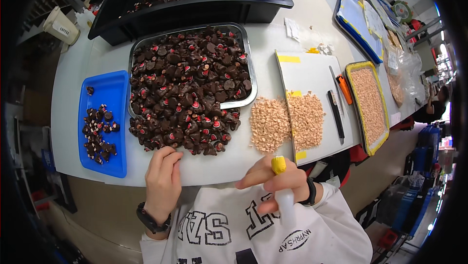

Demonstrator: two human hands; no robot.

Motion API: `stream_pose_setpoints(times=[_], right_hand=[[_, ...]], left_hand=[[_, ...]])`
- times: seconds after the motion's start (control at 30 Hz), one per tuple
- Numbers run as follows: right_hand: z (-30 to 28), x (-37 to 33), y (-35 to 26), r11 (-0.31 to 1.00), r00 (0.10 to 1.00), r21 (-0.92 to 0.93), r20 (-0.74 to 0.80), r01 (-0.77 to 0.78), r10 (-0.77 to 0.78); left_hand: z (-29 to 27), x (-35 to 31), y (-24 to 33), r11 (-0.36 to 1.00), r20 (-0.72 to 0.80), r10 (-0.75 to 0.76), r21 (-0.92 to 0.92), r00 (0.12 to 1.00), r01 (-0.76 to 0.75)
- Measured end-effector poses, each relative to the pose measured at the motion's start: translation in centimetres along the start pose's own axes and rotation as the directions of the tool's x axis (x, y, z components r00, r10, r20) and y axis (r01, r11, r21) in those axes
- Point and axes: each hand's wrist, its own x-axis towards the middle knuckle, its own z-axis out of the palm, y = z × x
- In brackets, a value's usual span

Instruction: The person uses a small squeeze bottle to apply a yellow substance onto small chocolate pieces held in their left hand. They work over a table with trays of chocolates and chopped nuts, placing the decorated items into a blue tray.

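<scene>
My left hand (163, 180) is at the near edge of a pile of small, lumpy dark-brown pieces (187, 132). Its fingers are together and curled at the tips, and what they hold, if anything, is hidden. My right hand (280, 178) is above the table's front edge, closed around a whitish tube-like thing (286, 203) that is blurred at its lower end. A yellow lump (279, 165) sticks up from the same hand; I cannot tell if it belongs to the tube. Just beyond lie small beige bits (270, 123), partly on a white board (304, 76). Many dark pieces carry red-and-white parts.
Dark pieces overflow a metal tray (249, 59). A blue tray (117, 147) at left holds several finished-looking clusters. Behind stands a large black bin (195, 17). At right are a black pen-like tool (335, 115), an orange cutter (344, 90) and a yellow-edged tray of beige bits (373, 147).
</scene>
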Motion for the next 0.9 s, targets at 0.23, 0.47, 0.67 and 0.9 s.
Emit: stream_pose_setpoints(times=[0.23, 0.47, 0.67, 0.9], right_hand=[[0.4, -1.0, 0.9, 0.995, 0.980, -0.033, -0.172, 0.097, -0.101], [0.8, -1.4, 0.5, 0.999, 0.982, -0.020, -0.183, 0.036, -0.039], [1.2, -1.2, 0.4, 0.994, 0.980, 0.086, -0.196, 0.061, -0.044], [1.2, -0.2, 0.2, 0.997, 0.993, -0.078, -0.113, 0.007, -0.015]], left_hand=[[-1.0, -0.6, 1.5, 0.832, -0.042, -0.147, -0.546, 0.988, 0.101], [0.7, 1.5, 3.7, 0.038, 0.378, 0.130, -0.926, 0.917, 0.376], [2.2, 1.0, 2.7, -0.004, 0.390, 0.138, -0.919, 0.910, 0.395], [3.1, 1.0, 2.9, -0.086, 0.339, 0.083, -0.934, 0.937, 0.346]])
